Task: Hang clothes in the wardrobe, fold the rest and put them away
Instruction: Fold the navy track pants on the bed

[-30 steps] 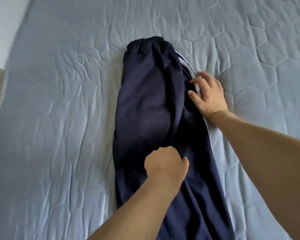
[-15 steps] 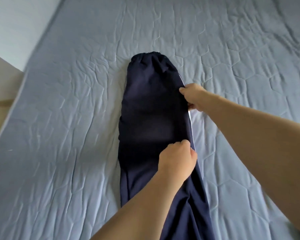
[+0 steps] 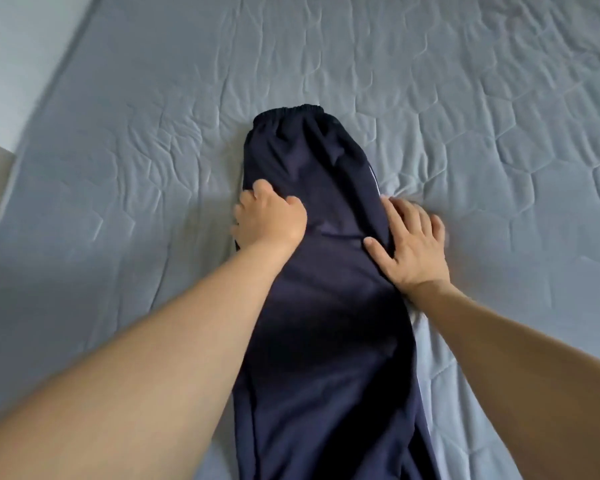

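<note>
Dark navy trousers (image 3: 326, 306) with a thin white side stripe lie lengthwise on the bed, folded leg over leg, the elastic waistband at the far end. My left hand (image 3: 269, 218) sits on their left edge with the fingers curled into the cloth. My right hand (image 3: 411, 245) lies flat with spread fingers on the right edge, partly on the trousers and partly on the bedcover. The trouser cuffs run out of view at the bottom.
A grey-blue quilted bedcover (image 3: 136, 150) with a hexagon stitch spans nearly the whole view. The bed's left edge (image 3: 32, 140) runs diagonally, with a pale wall and floor beyond it.
My left hand has moved from the right middle of the trousers to their left edge. My right hand has let go of the right edge and now lies flat on it.
</note>
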{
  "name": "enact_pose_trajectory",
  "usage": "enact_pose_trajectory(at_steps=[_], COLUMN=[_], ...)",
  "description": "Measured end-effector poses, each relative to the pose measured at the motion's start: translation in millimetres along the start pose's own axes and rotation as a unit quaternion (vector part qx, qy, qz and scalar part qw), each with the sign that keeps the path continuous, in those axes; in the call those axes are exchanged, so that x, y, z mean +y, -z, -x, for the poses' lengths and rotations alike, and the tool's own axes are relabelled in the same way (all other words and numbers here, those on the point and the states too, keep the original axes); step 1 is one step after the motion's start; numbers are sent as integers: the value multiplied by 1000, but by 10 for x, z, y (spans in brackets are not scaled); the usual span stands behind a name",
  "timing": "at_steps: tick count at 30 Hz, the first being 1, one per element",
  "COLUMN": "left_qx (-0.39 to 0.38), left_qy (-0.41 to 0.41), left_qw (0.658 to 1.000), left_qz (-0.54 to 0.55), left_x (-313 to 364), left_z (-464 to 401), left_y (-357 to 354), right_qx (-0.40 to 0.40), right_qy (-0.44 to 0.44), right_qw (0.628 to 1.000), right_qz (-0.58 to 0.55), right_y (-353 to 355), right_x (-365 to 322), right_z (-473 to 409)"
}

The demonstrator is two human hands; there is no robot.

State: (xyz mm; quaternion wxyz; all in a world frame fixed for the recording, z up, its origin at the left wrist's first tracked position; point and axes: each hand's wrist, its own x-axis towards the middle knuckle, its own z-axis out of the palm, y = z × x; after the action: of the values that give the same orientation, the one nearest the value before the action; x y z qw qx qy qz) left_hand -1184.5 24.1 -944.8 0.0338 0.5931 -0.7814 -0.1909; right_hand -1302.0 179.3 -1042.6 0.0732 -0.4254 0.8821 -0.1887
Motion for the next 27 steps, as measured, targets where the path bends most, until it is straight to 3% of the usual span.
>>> enact_pose_trajectory(at_steps=[2,4,6,9,11,14,16,18,20,21,23,27], left_qx=[-11,-28,-39,1,48,37,106,163,110,62,-19,-30], left_qy=[117,209,219,104,44,68,-34,-252,-460,-521,-534,-450], left_qw=[992,975,970,987,996,997,988,944,865,826,793,833], left_qz=[48,77,103,119,67,-27,-111,-138,-169,-206,-291,-321], left_x=[-20,-61,-47,102,142,70,78,275,518,608,652,587], left_z=[-514,-878,-1094,-1232,-1245,-1322,-1364,-1372,-1390,-1409,-1504,-1783], left_y=[-130,-318,-421,-434,-368,-413,-466,-482,-539,-595,-736,-996], right_qx=[36,24,2,-25,-43,-63,-76,-87,-92,-95,-96,-77], right_qy=[9,10,6,-7,-16,-26,-29,-35,-40,-41,-41,-38], right_qw=[999,1000,1000,999,999,997,996,995,994,994,994,995], right_qz=[-6,-5,10,23,24,25,30,33,37,39,41,46], right_y=[-68,-140,-170,-157,-126,-105,-107,-102,-102,-108,-106,-114], right_x=[36,63,40,57,56,16,20,35,39,46,41,33], right_z=[-86,-137,-142,-161,-202,-238,-255,-277,-302,-317,-341,-433])
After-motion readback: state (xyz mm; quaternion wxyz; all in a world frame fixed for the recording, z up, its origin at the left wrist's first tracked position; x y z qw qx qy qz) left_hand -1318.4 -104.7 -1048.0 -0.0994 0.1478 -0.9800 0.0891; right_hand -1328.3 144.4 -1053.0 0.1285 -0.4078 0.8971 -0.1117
